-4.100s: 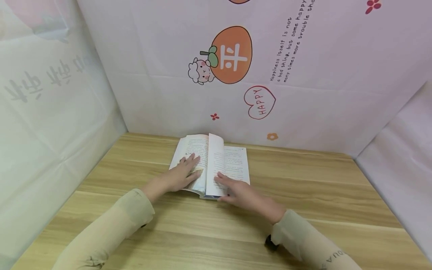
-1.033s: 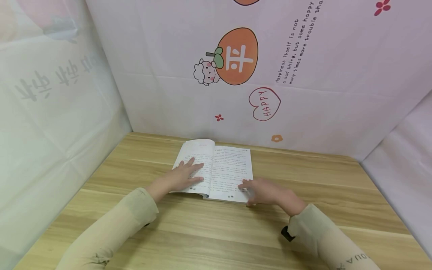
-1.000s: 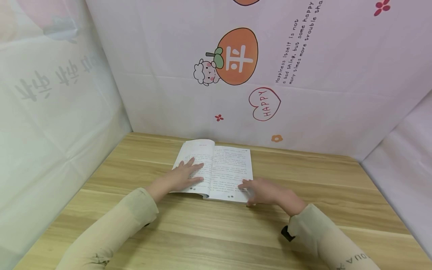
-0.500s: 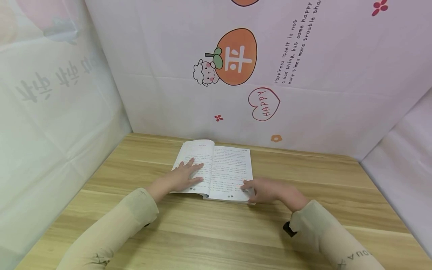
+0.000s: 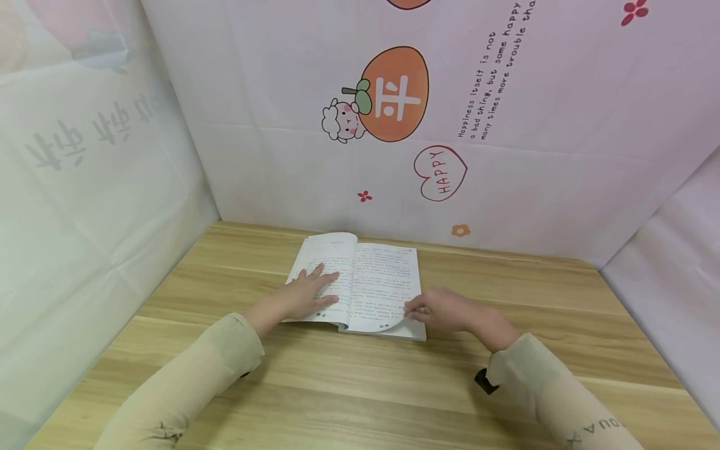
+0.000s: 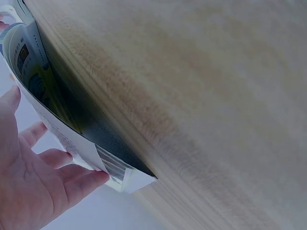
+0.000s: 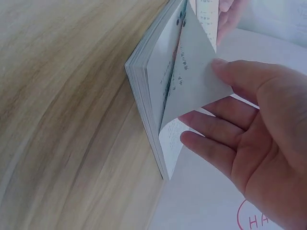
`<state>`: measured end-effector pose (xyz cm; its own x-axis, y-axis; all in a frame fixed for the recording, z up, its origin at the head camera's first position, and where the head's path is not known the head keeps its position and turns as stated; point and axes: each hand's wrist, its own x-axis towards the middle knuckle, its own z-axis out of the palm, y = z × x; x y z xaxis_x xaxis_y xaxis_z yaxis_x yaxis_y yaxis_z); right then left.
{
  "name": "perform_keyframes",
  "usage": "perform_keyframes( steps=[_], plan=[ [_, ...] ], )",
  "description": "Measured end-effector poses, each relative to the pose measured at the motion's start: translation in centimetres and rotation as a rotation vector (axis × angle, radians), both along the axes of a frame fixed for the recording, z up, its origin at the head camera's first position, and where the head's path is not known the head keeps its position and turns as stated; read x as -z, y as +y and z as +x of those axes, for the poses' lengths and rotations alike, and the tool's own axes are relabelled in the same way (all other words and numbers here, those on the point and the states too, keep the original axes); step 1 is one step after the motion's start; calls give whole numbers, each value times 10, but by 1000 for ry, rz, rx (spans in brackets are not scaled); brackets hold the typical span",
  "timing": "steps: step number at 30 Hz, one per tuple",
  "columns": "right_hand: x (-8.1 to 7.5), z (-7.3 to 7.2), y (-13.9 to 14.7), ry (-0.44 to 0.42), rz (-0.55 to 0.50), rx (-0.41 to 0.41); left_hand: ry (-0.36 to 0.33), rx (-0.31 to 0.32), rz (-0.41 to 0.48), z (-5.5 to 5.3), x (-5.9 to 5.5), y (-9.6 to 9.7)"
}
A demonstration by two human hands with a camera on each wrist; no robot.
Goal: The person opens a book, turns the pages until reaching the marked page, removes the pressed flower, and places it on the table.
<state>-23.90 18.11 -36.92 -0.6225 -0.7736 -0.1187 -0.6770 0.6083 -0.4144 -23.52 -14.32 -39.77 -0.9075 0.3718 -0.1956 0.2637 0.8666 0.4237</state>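
An open book (image 5: 382, 275) with printed text lies on the wooden table, near the back wall. My left hand (image 5: 306, 295) rests with spread fingers on the left-hand page. The left wrist view shows the fingers of that hand (image 6: 43, 177) against the page, above the book's curved cover (image 6: 43, 91). My right hand (image 5: 444, 309) pinches the lower outer corner of a right-hand page and lifts it. In the right wrist view the thumb and fingers of this hand (image 7: 259, 129) hold the folded-up page (image 7: 199, 72), with the thick stack of pages (image 7: 153, 91) beneath.
The wooden table (image 5: 337, 387) spreads around the book. A white printed cloth wall (image 5: 270, 156) stands close behind the book, and further cloth walls rise at the left (image 5: 95, 206) and right (image 5: 675, 250).
Pages have passed from right to left since the oldest frame, and my right hand has moved to the book's right edge. Over the last half second it has lifted a page corner.
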Motion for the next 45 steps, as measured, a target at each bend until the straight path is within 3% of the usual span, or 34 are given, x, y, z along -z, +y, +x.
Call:
perform_keyframes(
  steps=[12, 23, 31, 39, 45],
  plan=[
    [-3, 4, -1, 83, -28, 17, 5, 2, -4, 0, 2, 0],
    [-4, 7, -3, 91, -36, 86, 1, 2, -6, -1, 2, 0],
    [-7, 12, -8, 147, -45, 106, 4, -3, -5, -1, 1, 0],
    [-7, 14, -8, 72, -78, 203, -5, -4, 1, 1, 0, 1],
    [-9, 15, -10, 57, -100, 203, -7, -4, 2, 1, 1, 1]
  ],
)
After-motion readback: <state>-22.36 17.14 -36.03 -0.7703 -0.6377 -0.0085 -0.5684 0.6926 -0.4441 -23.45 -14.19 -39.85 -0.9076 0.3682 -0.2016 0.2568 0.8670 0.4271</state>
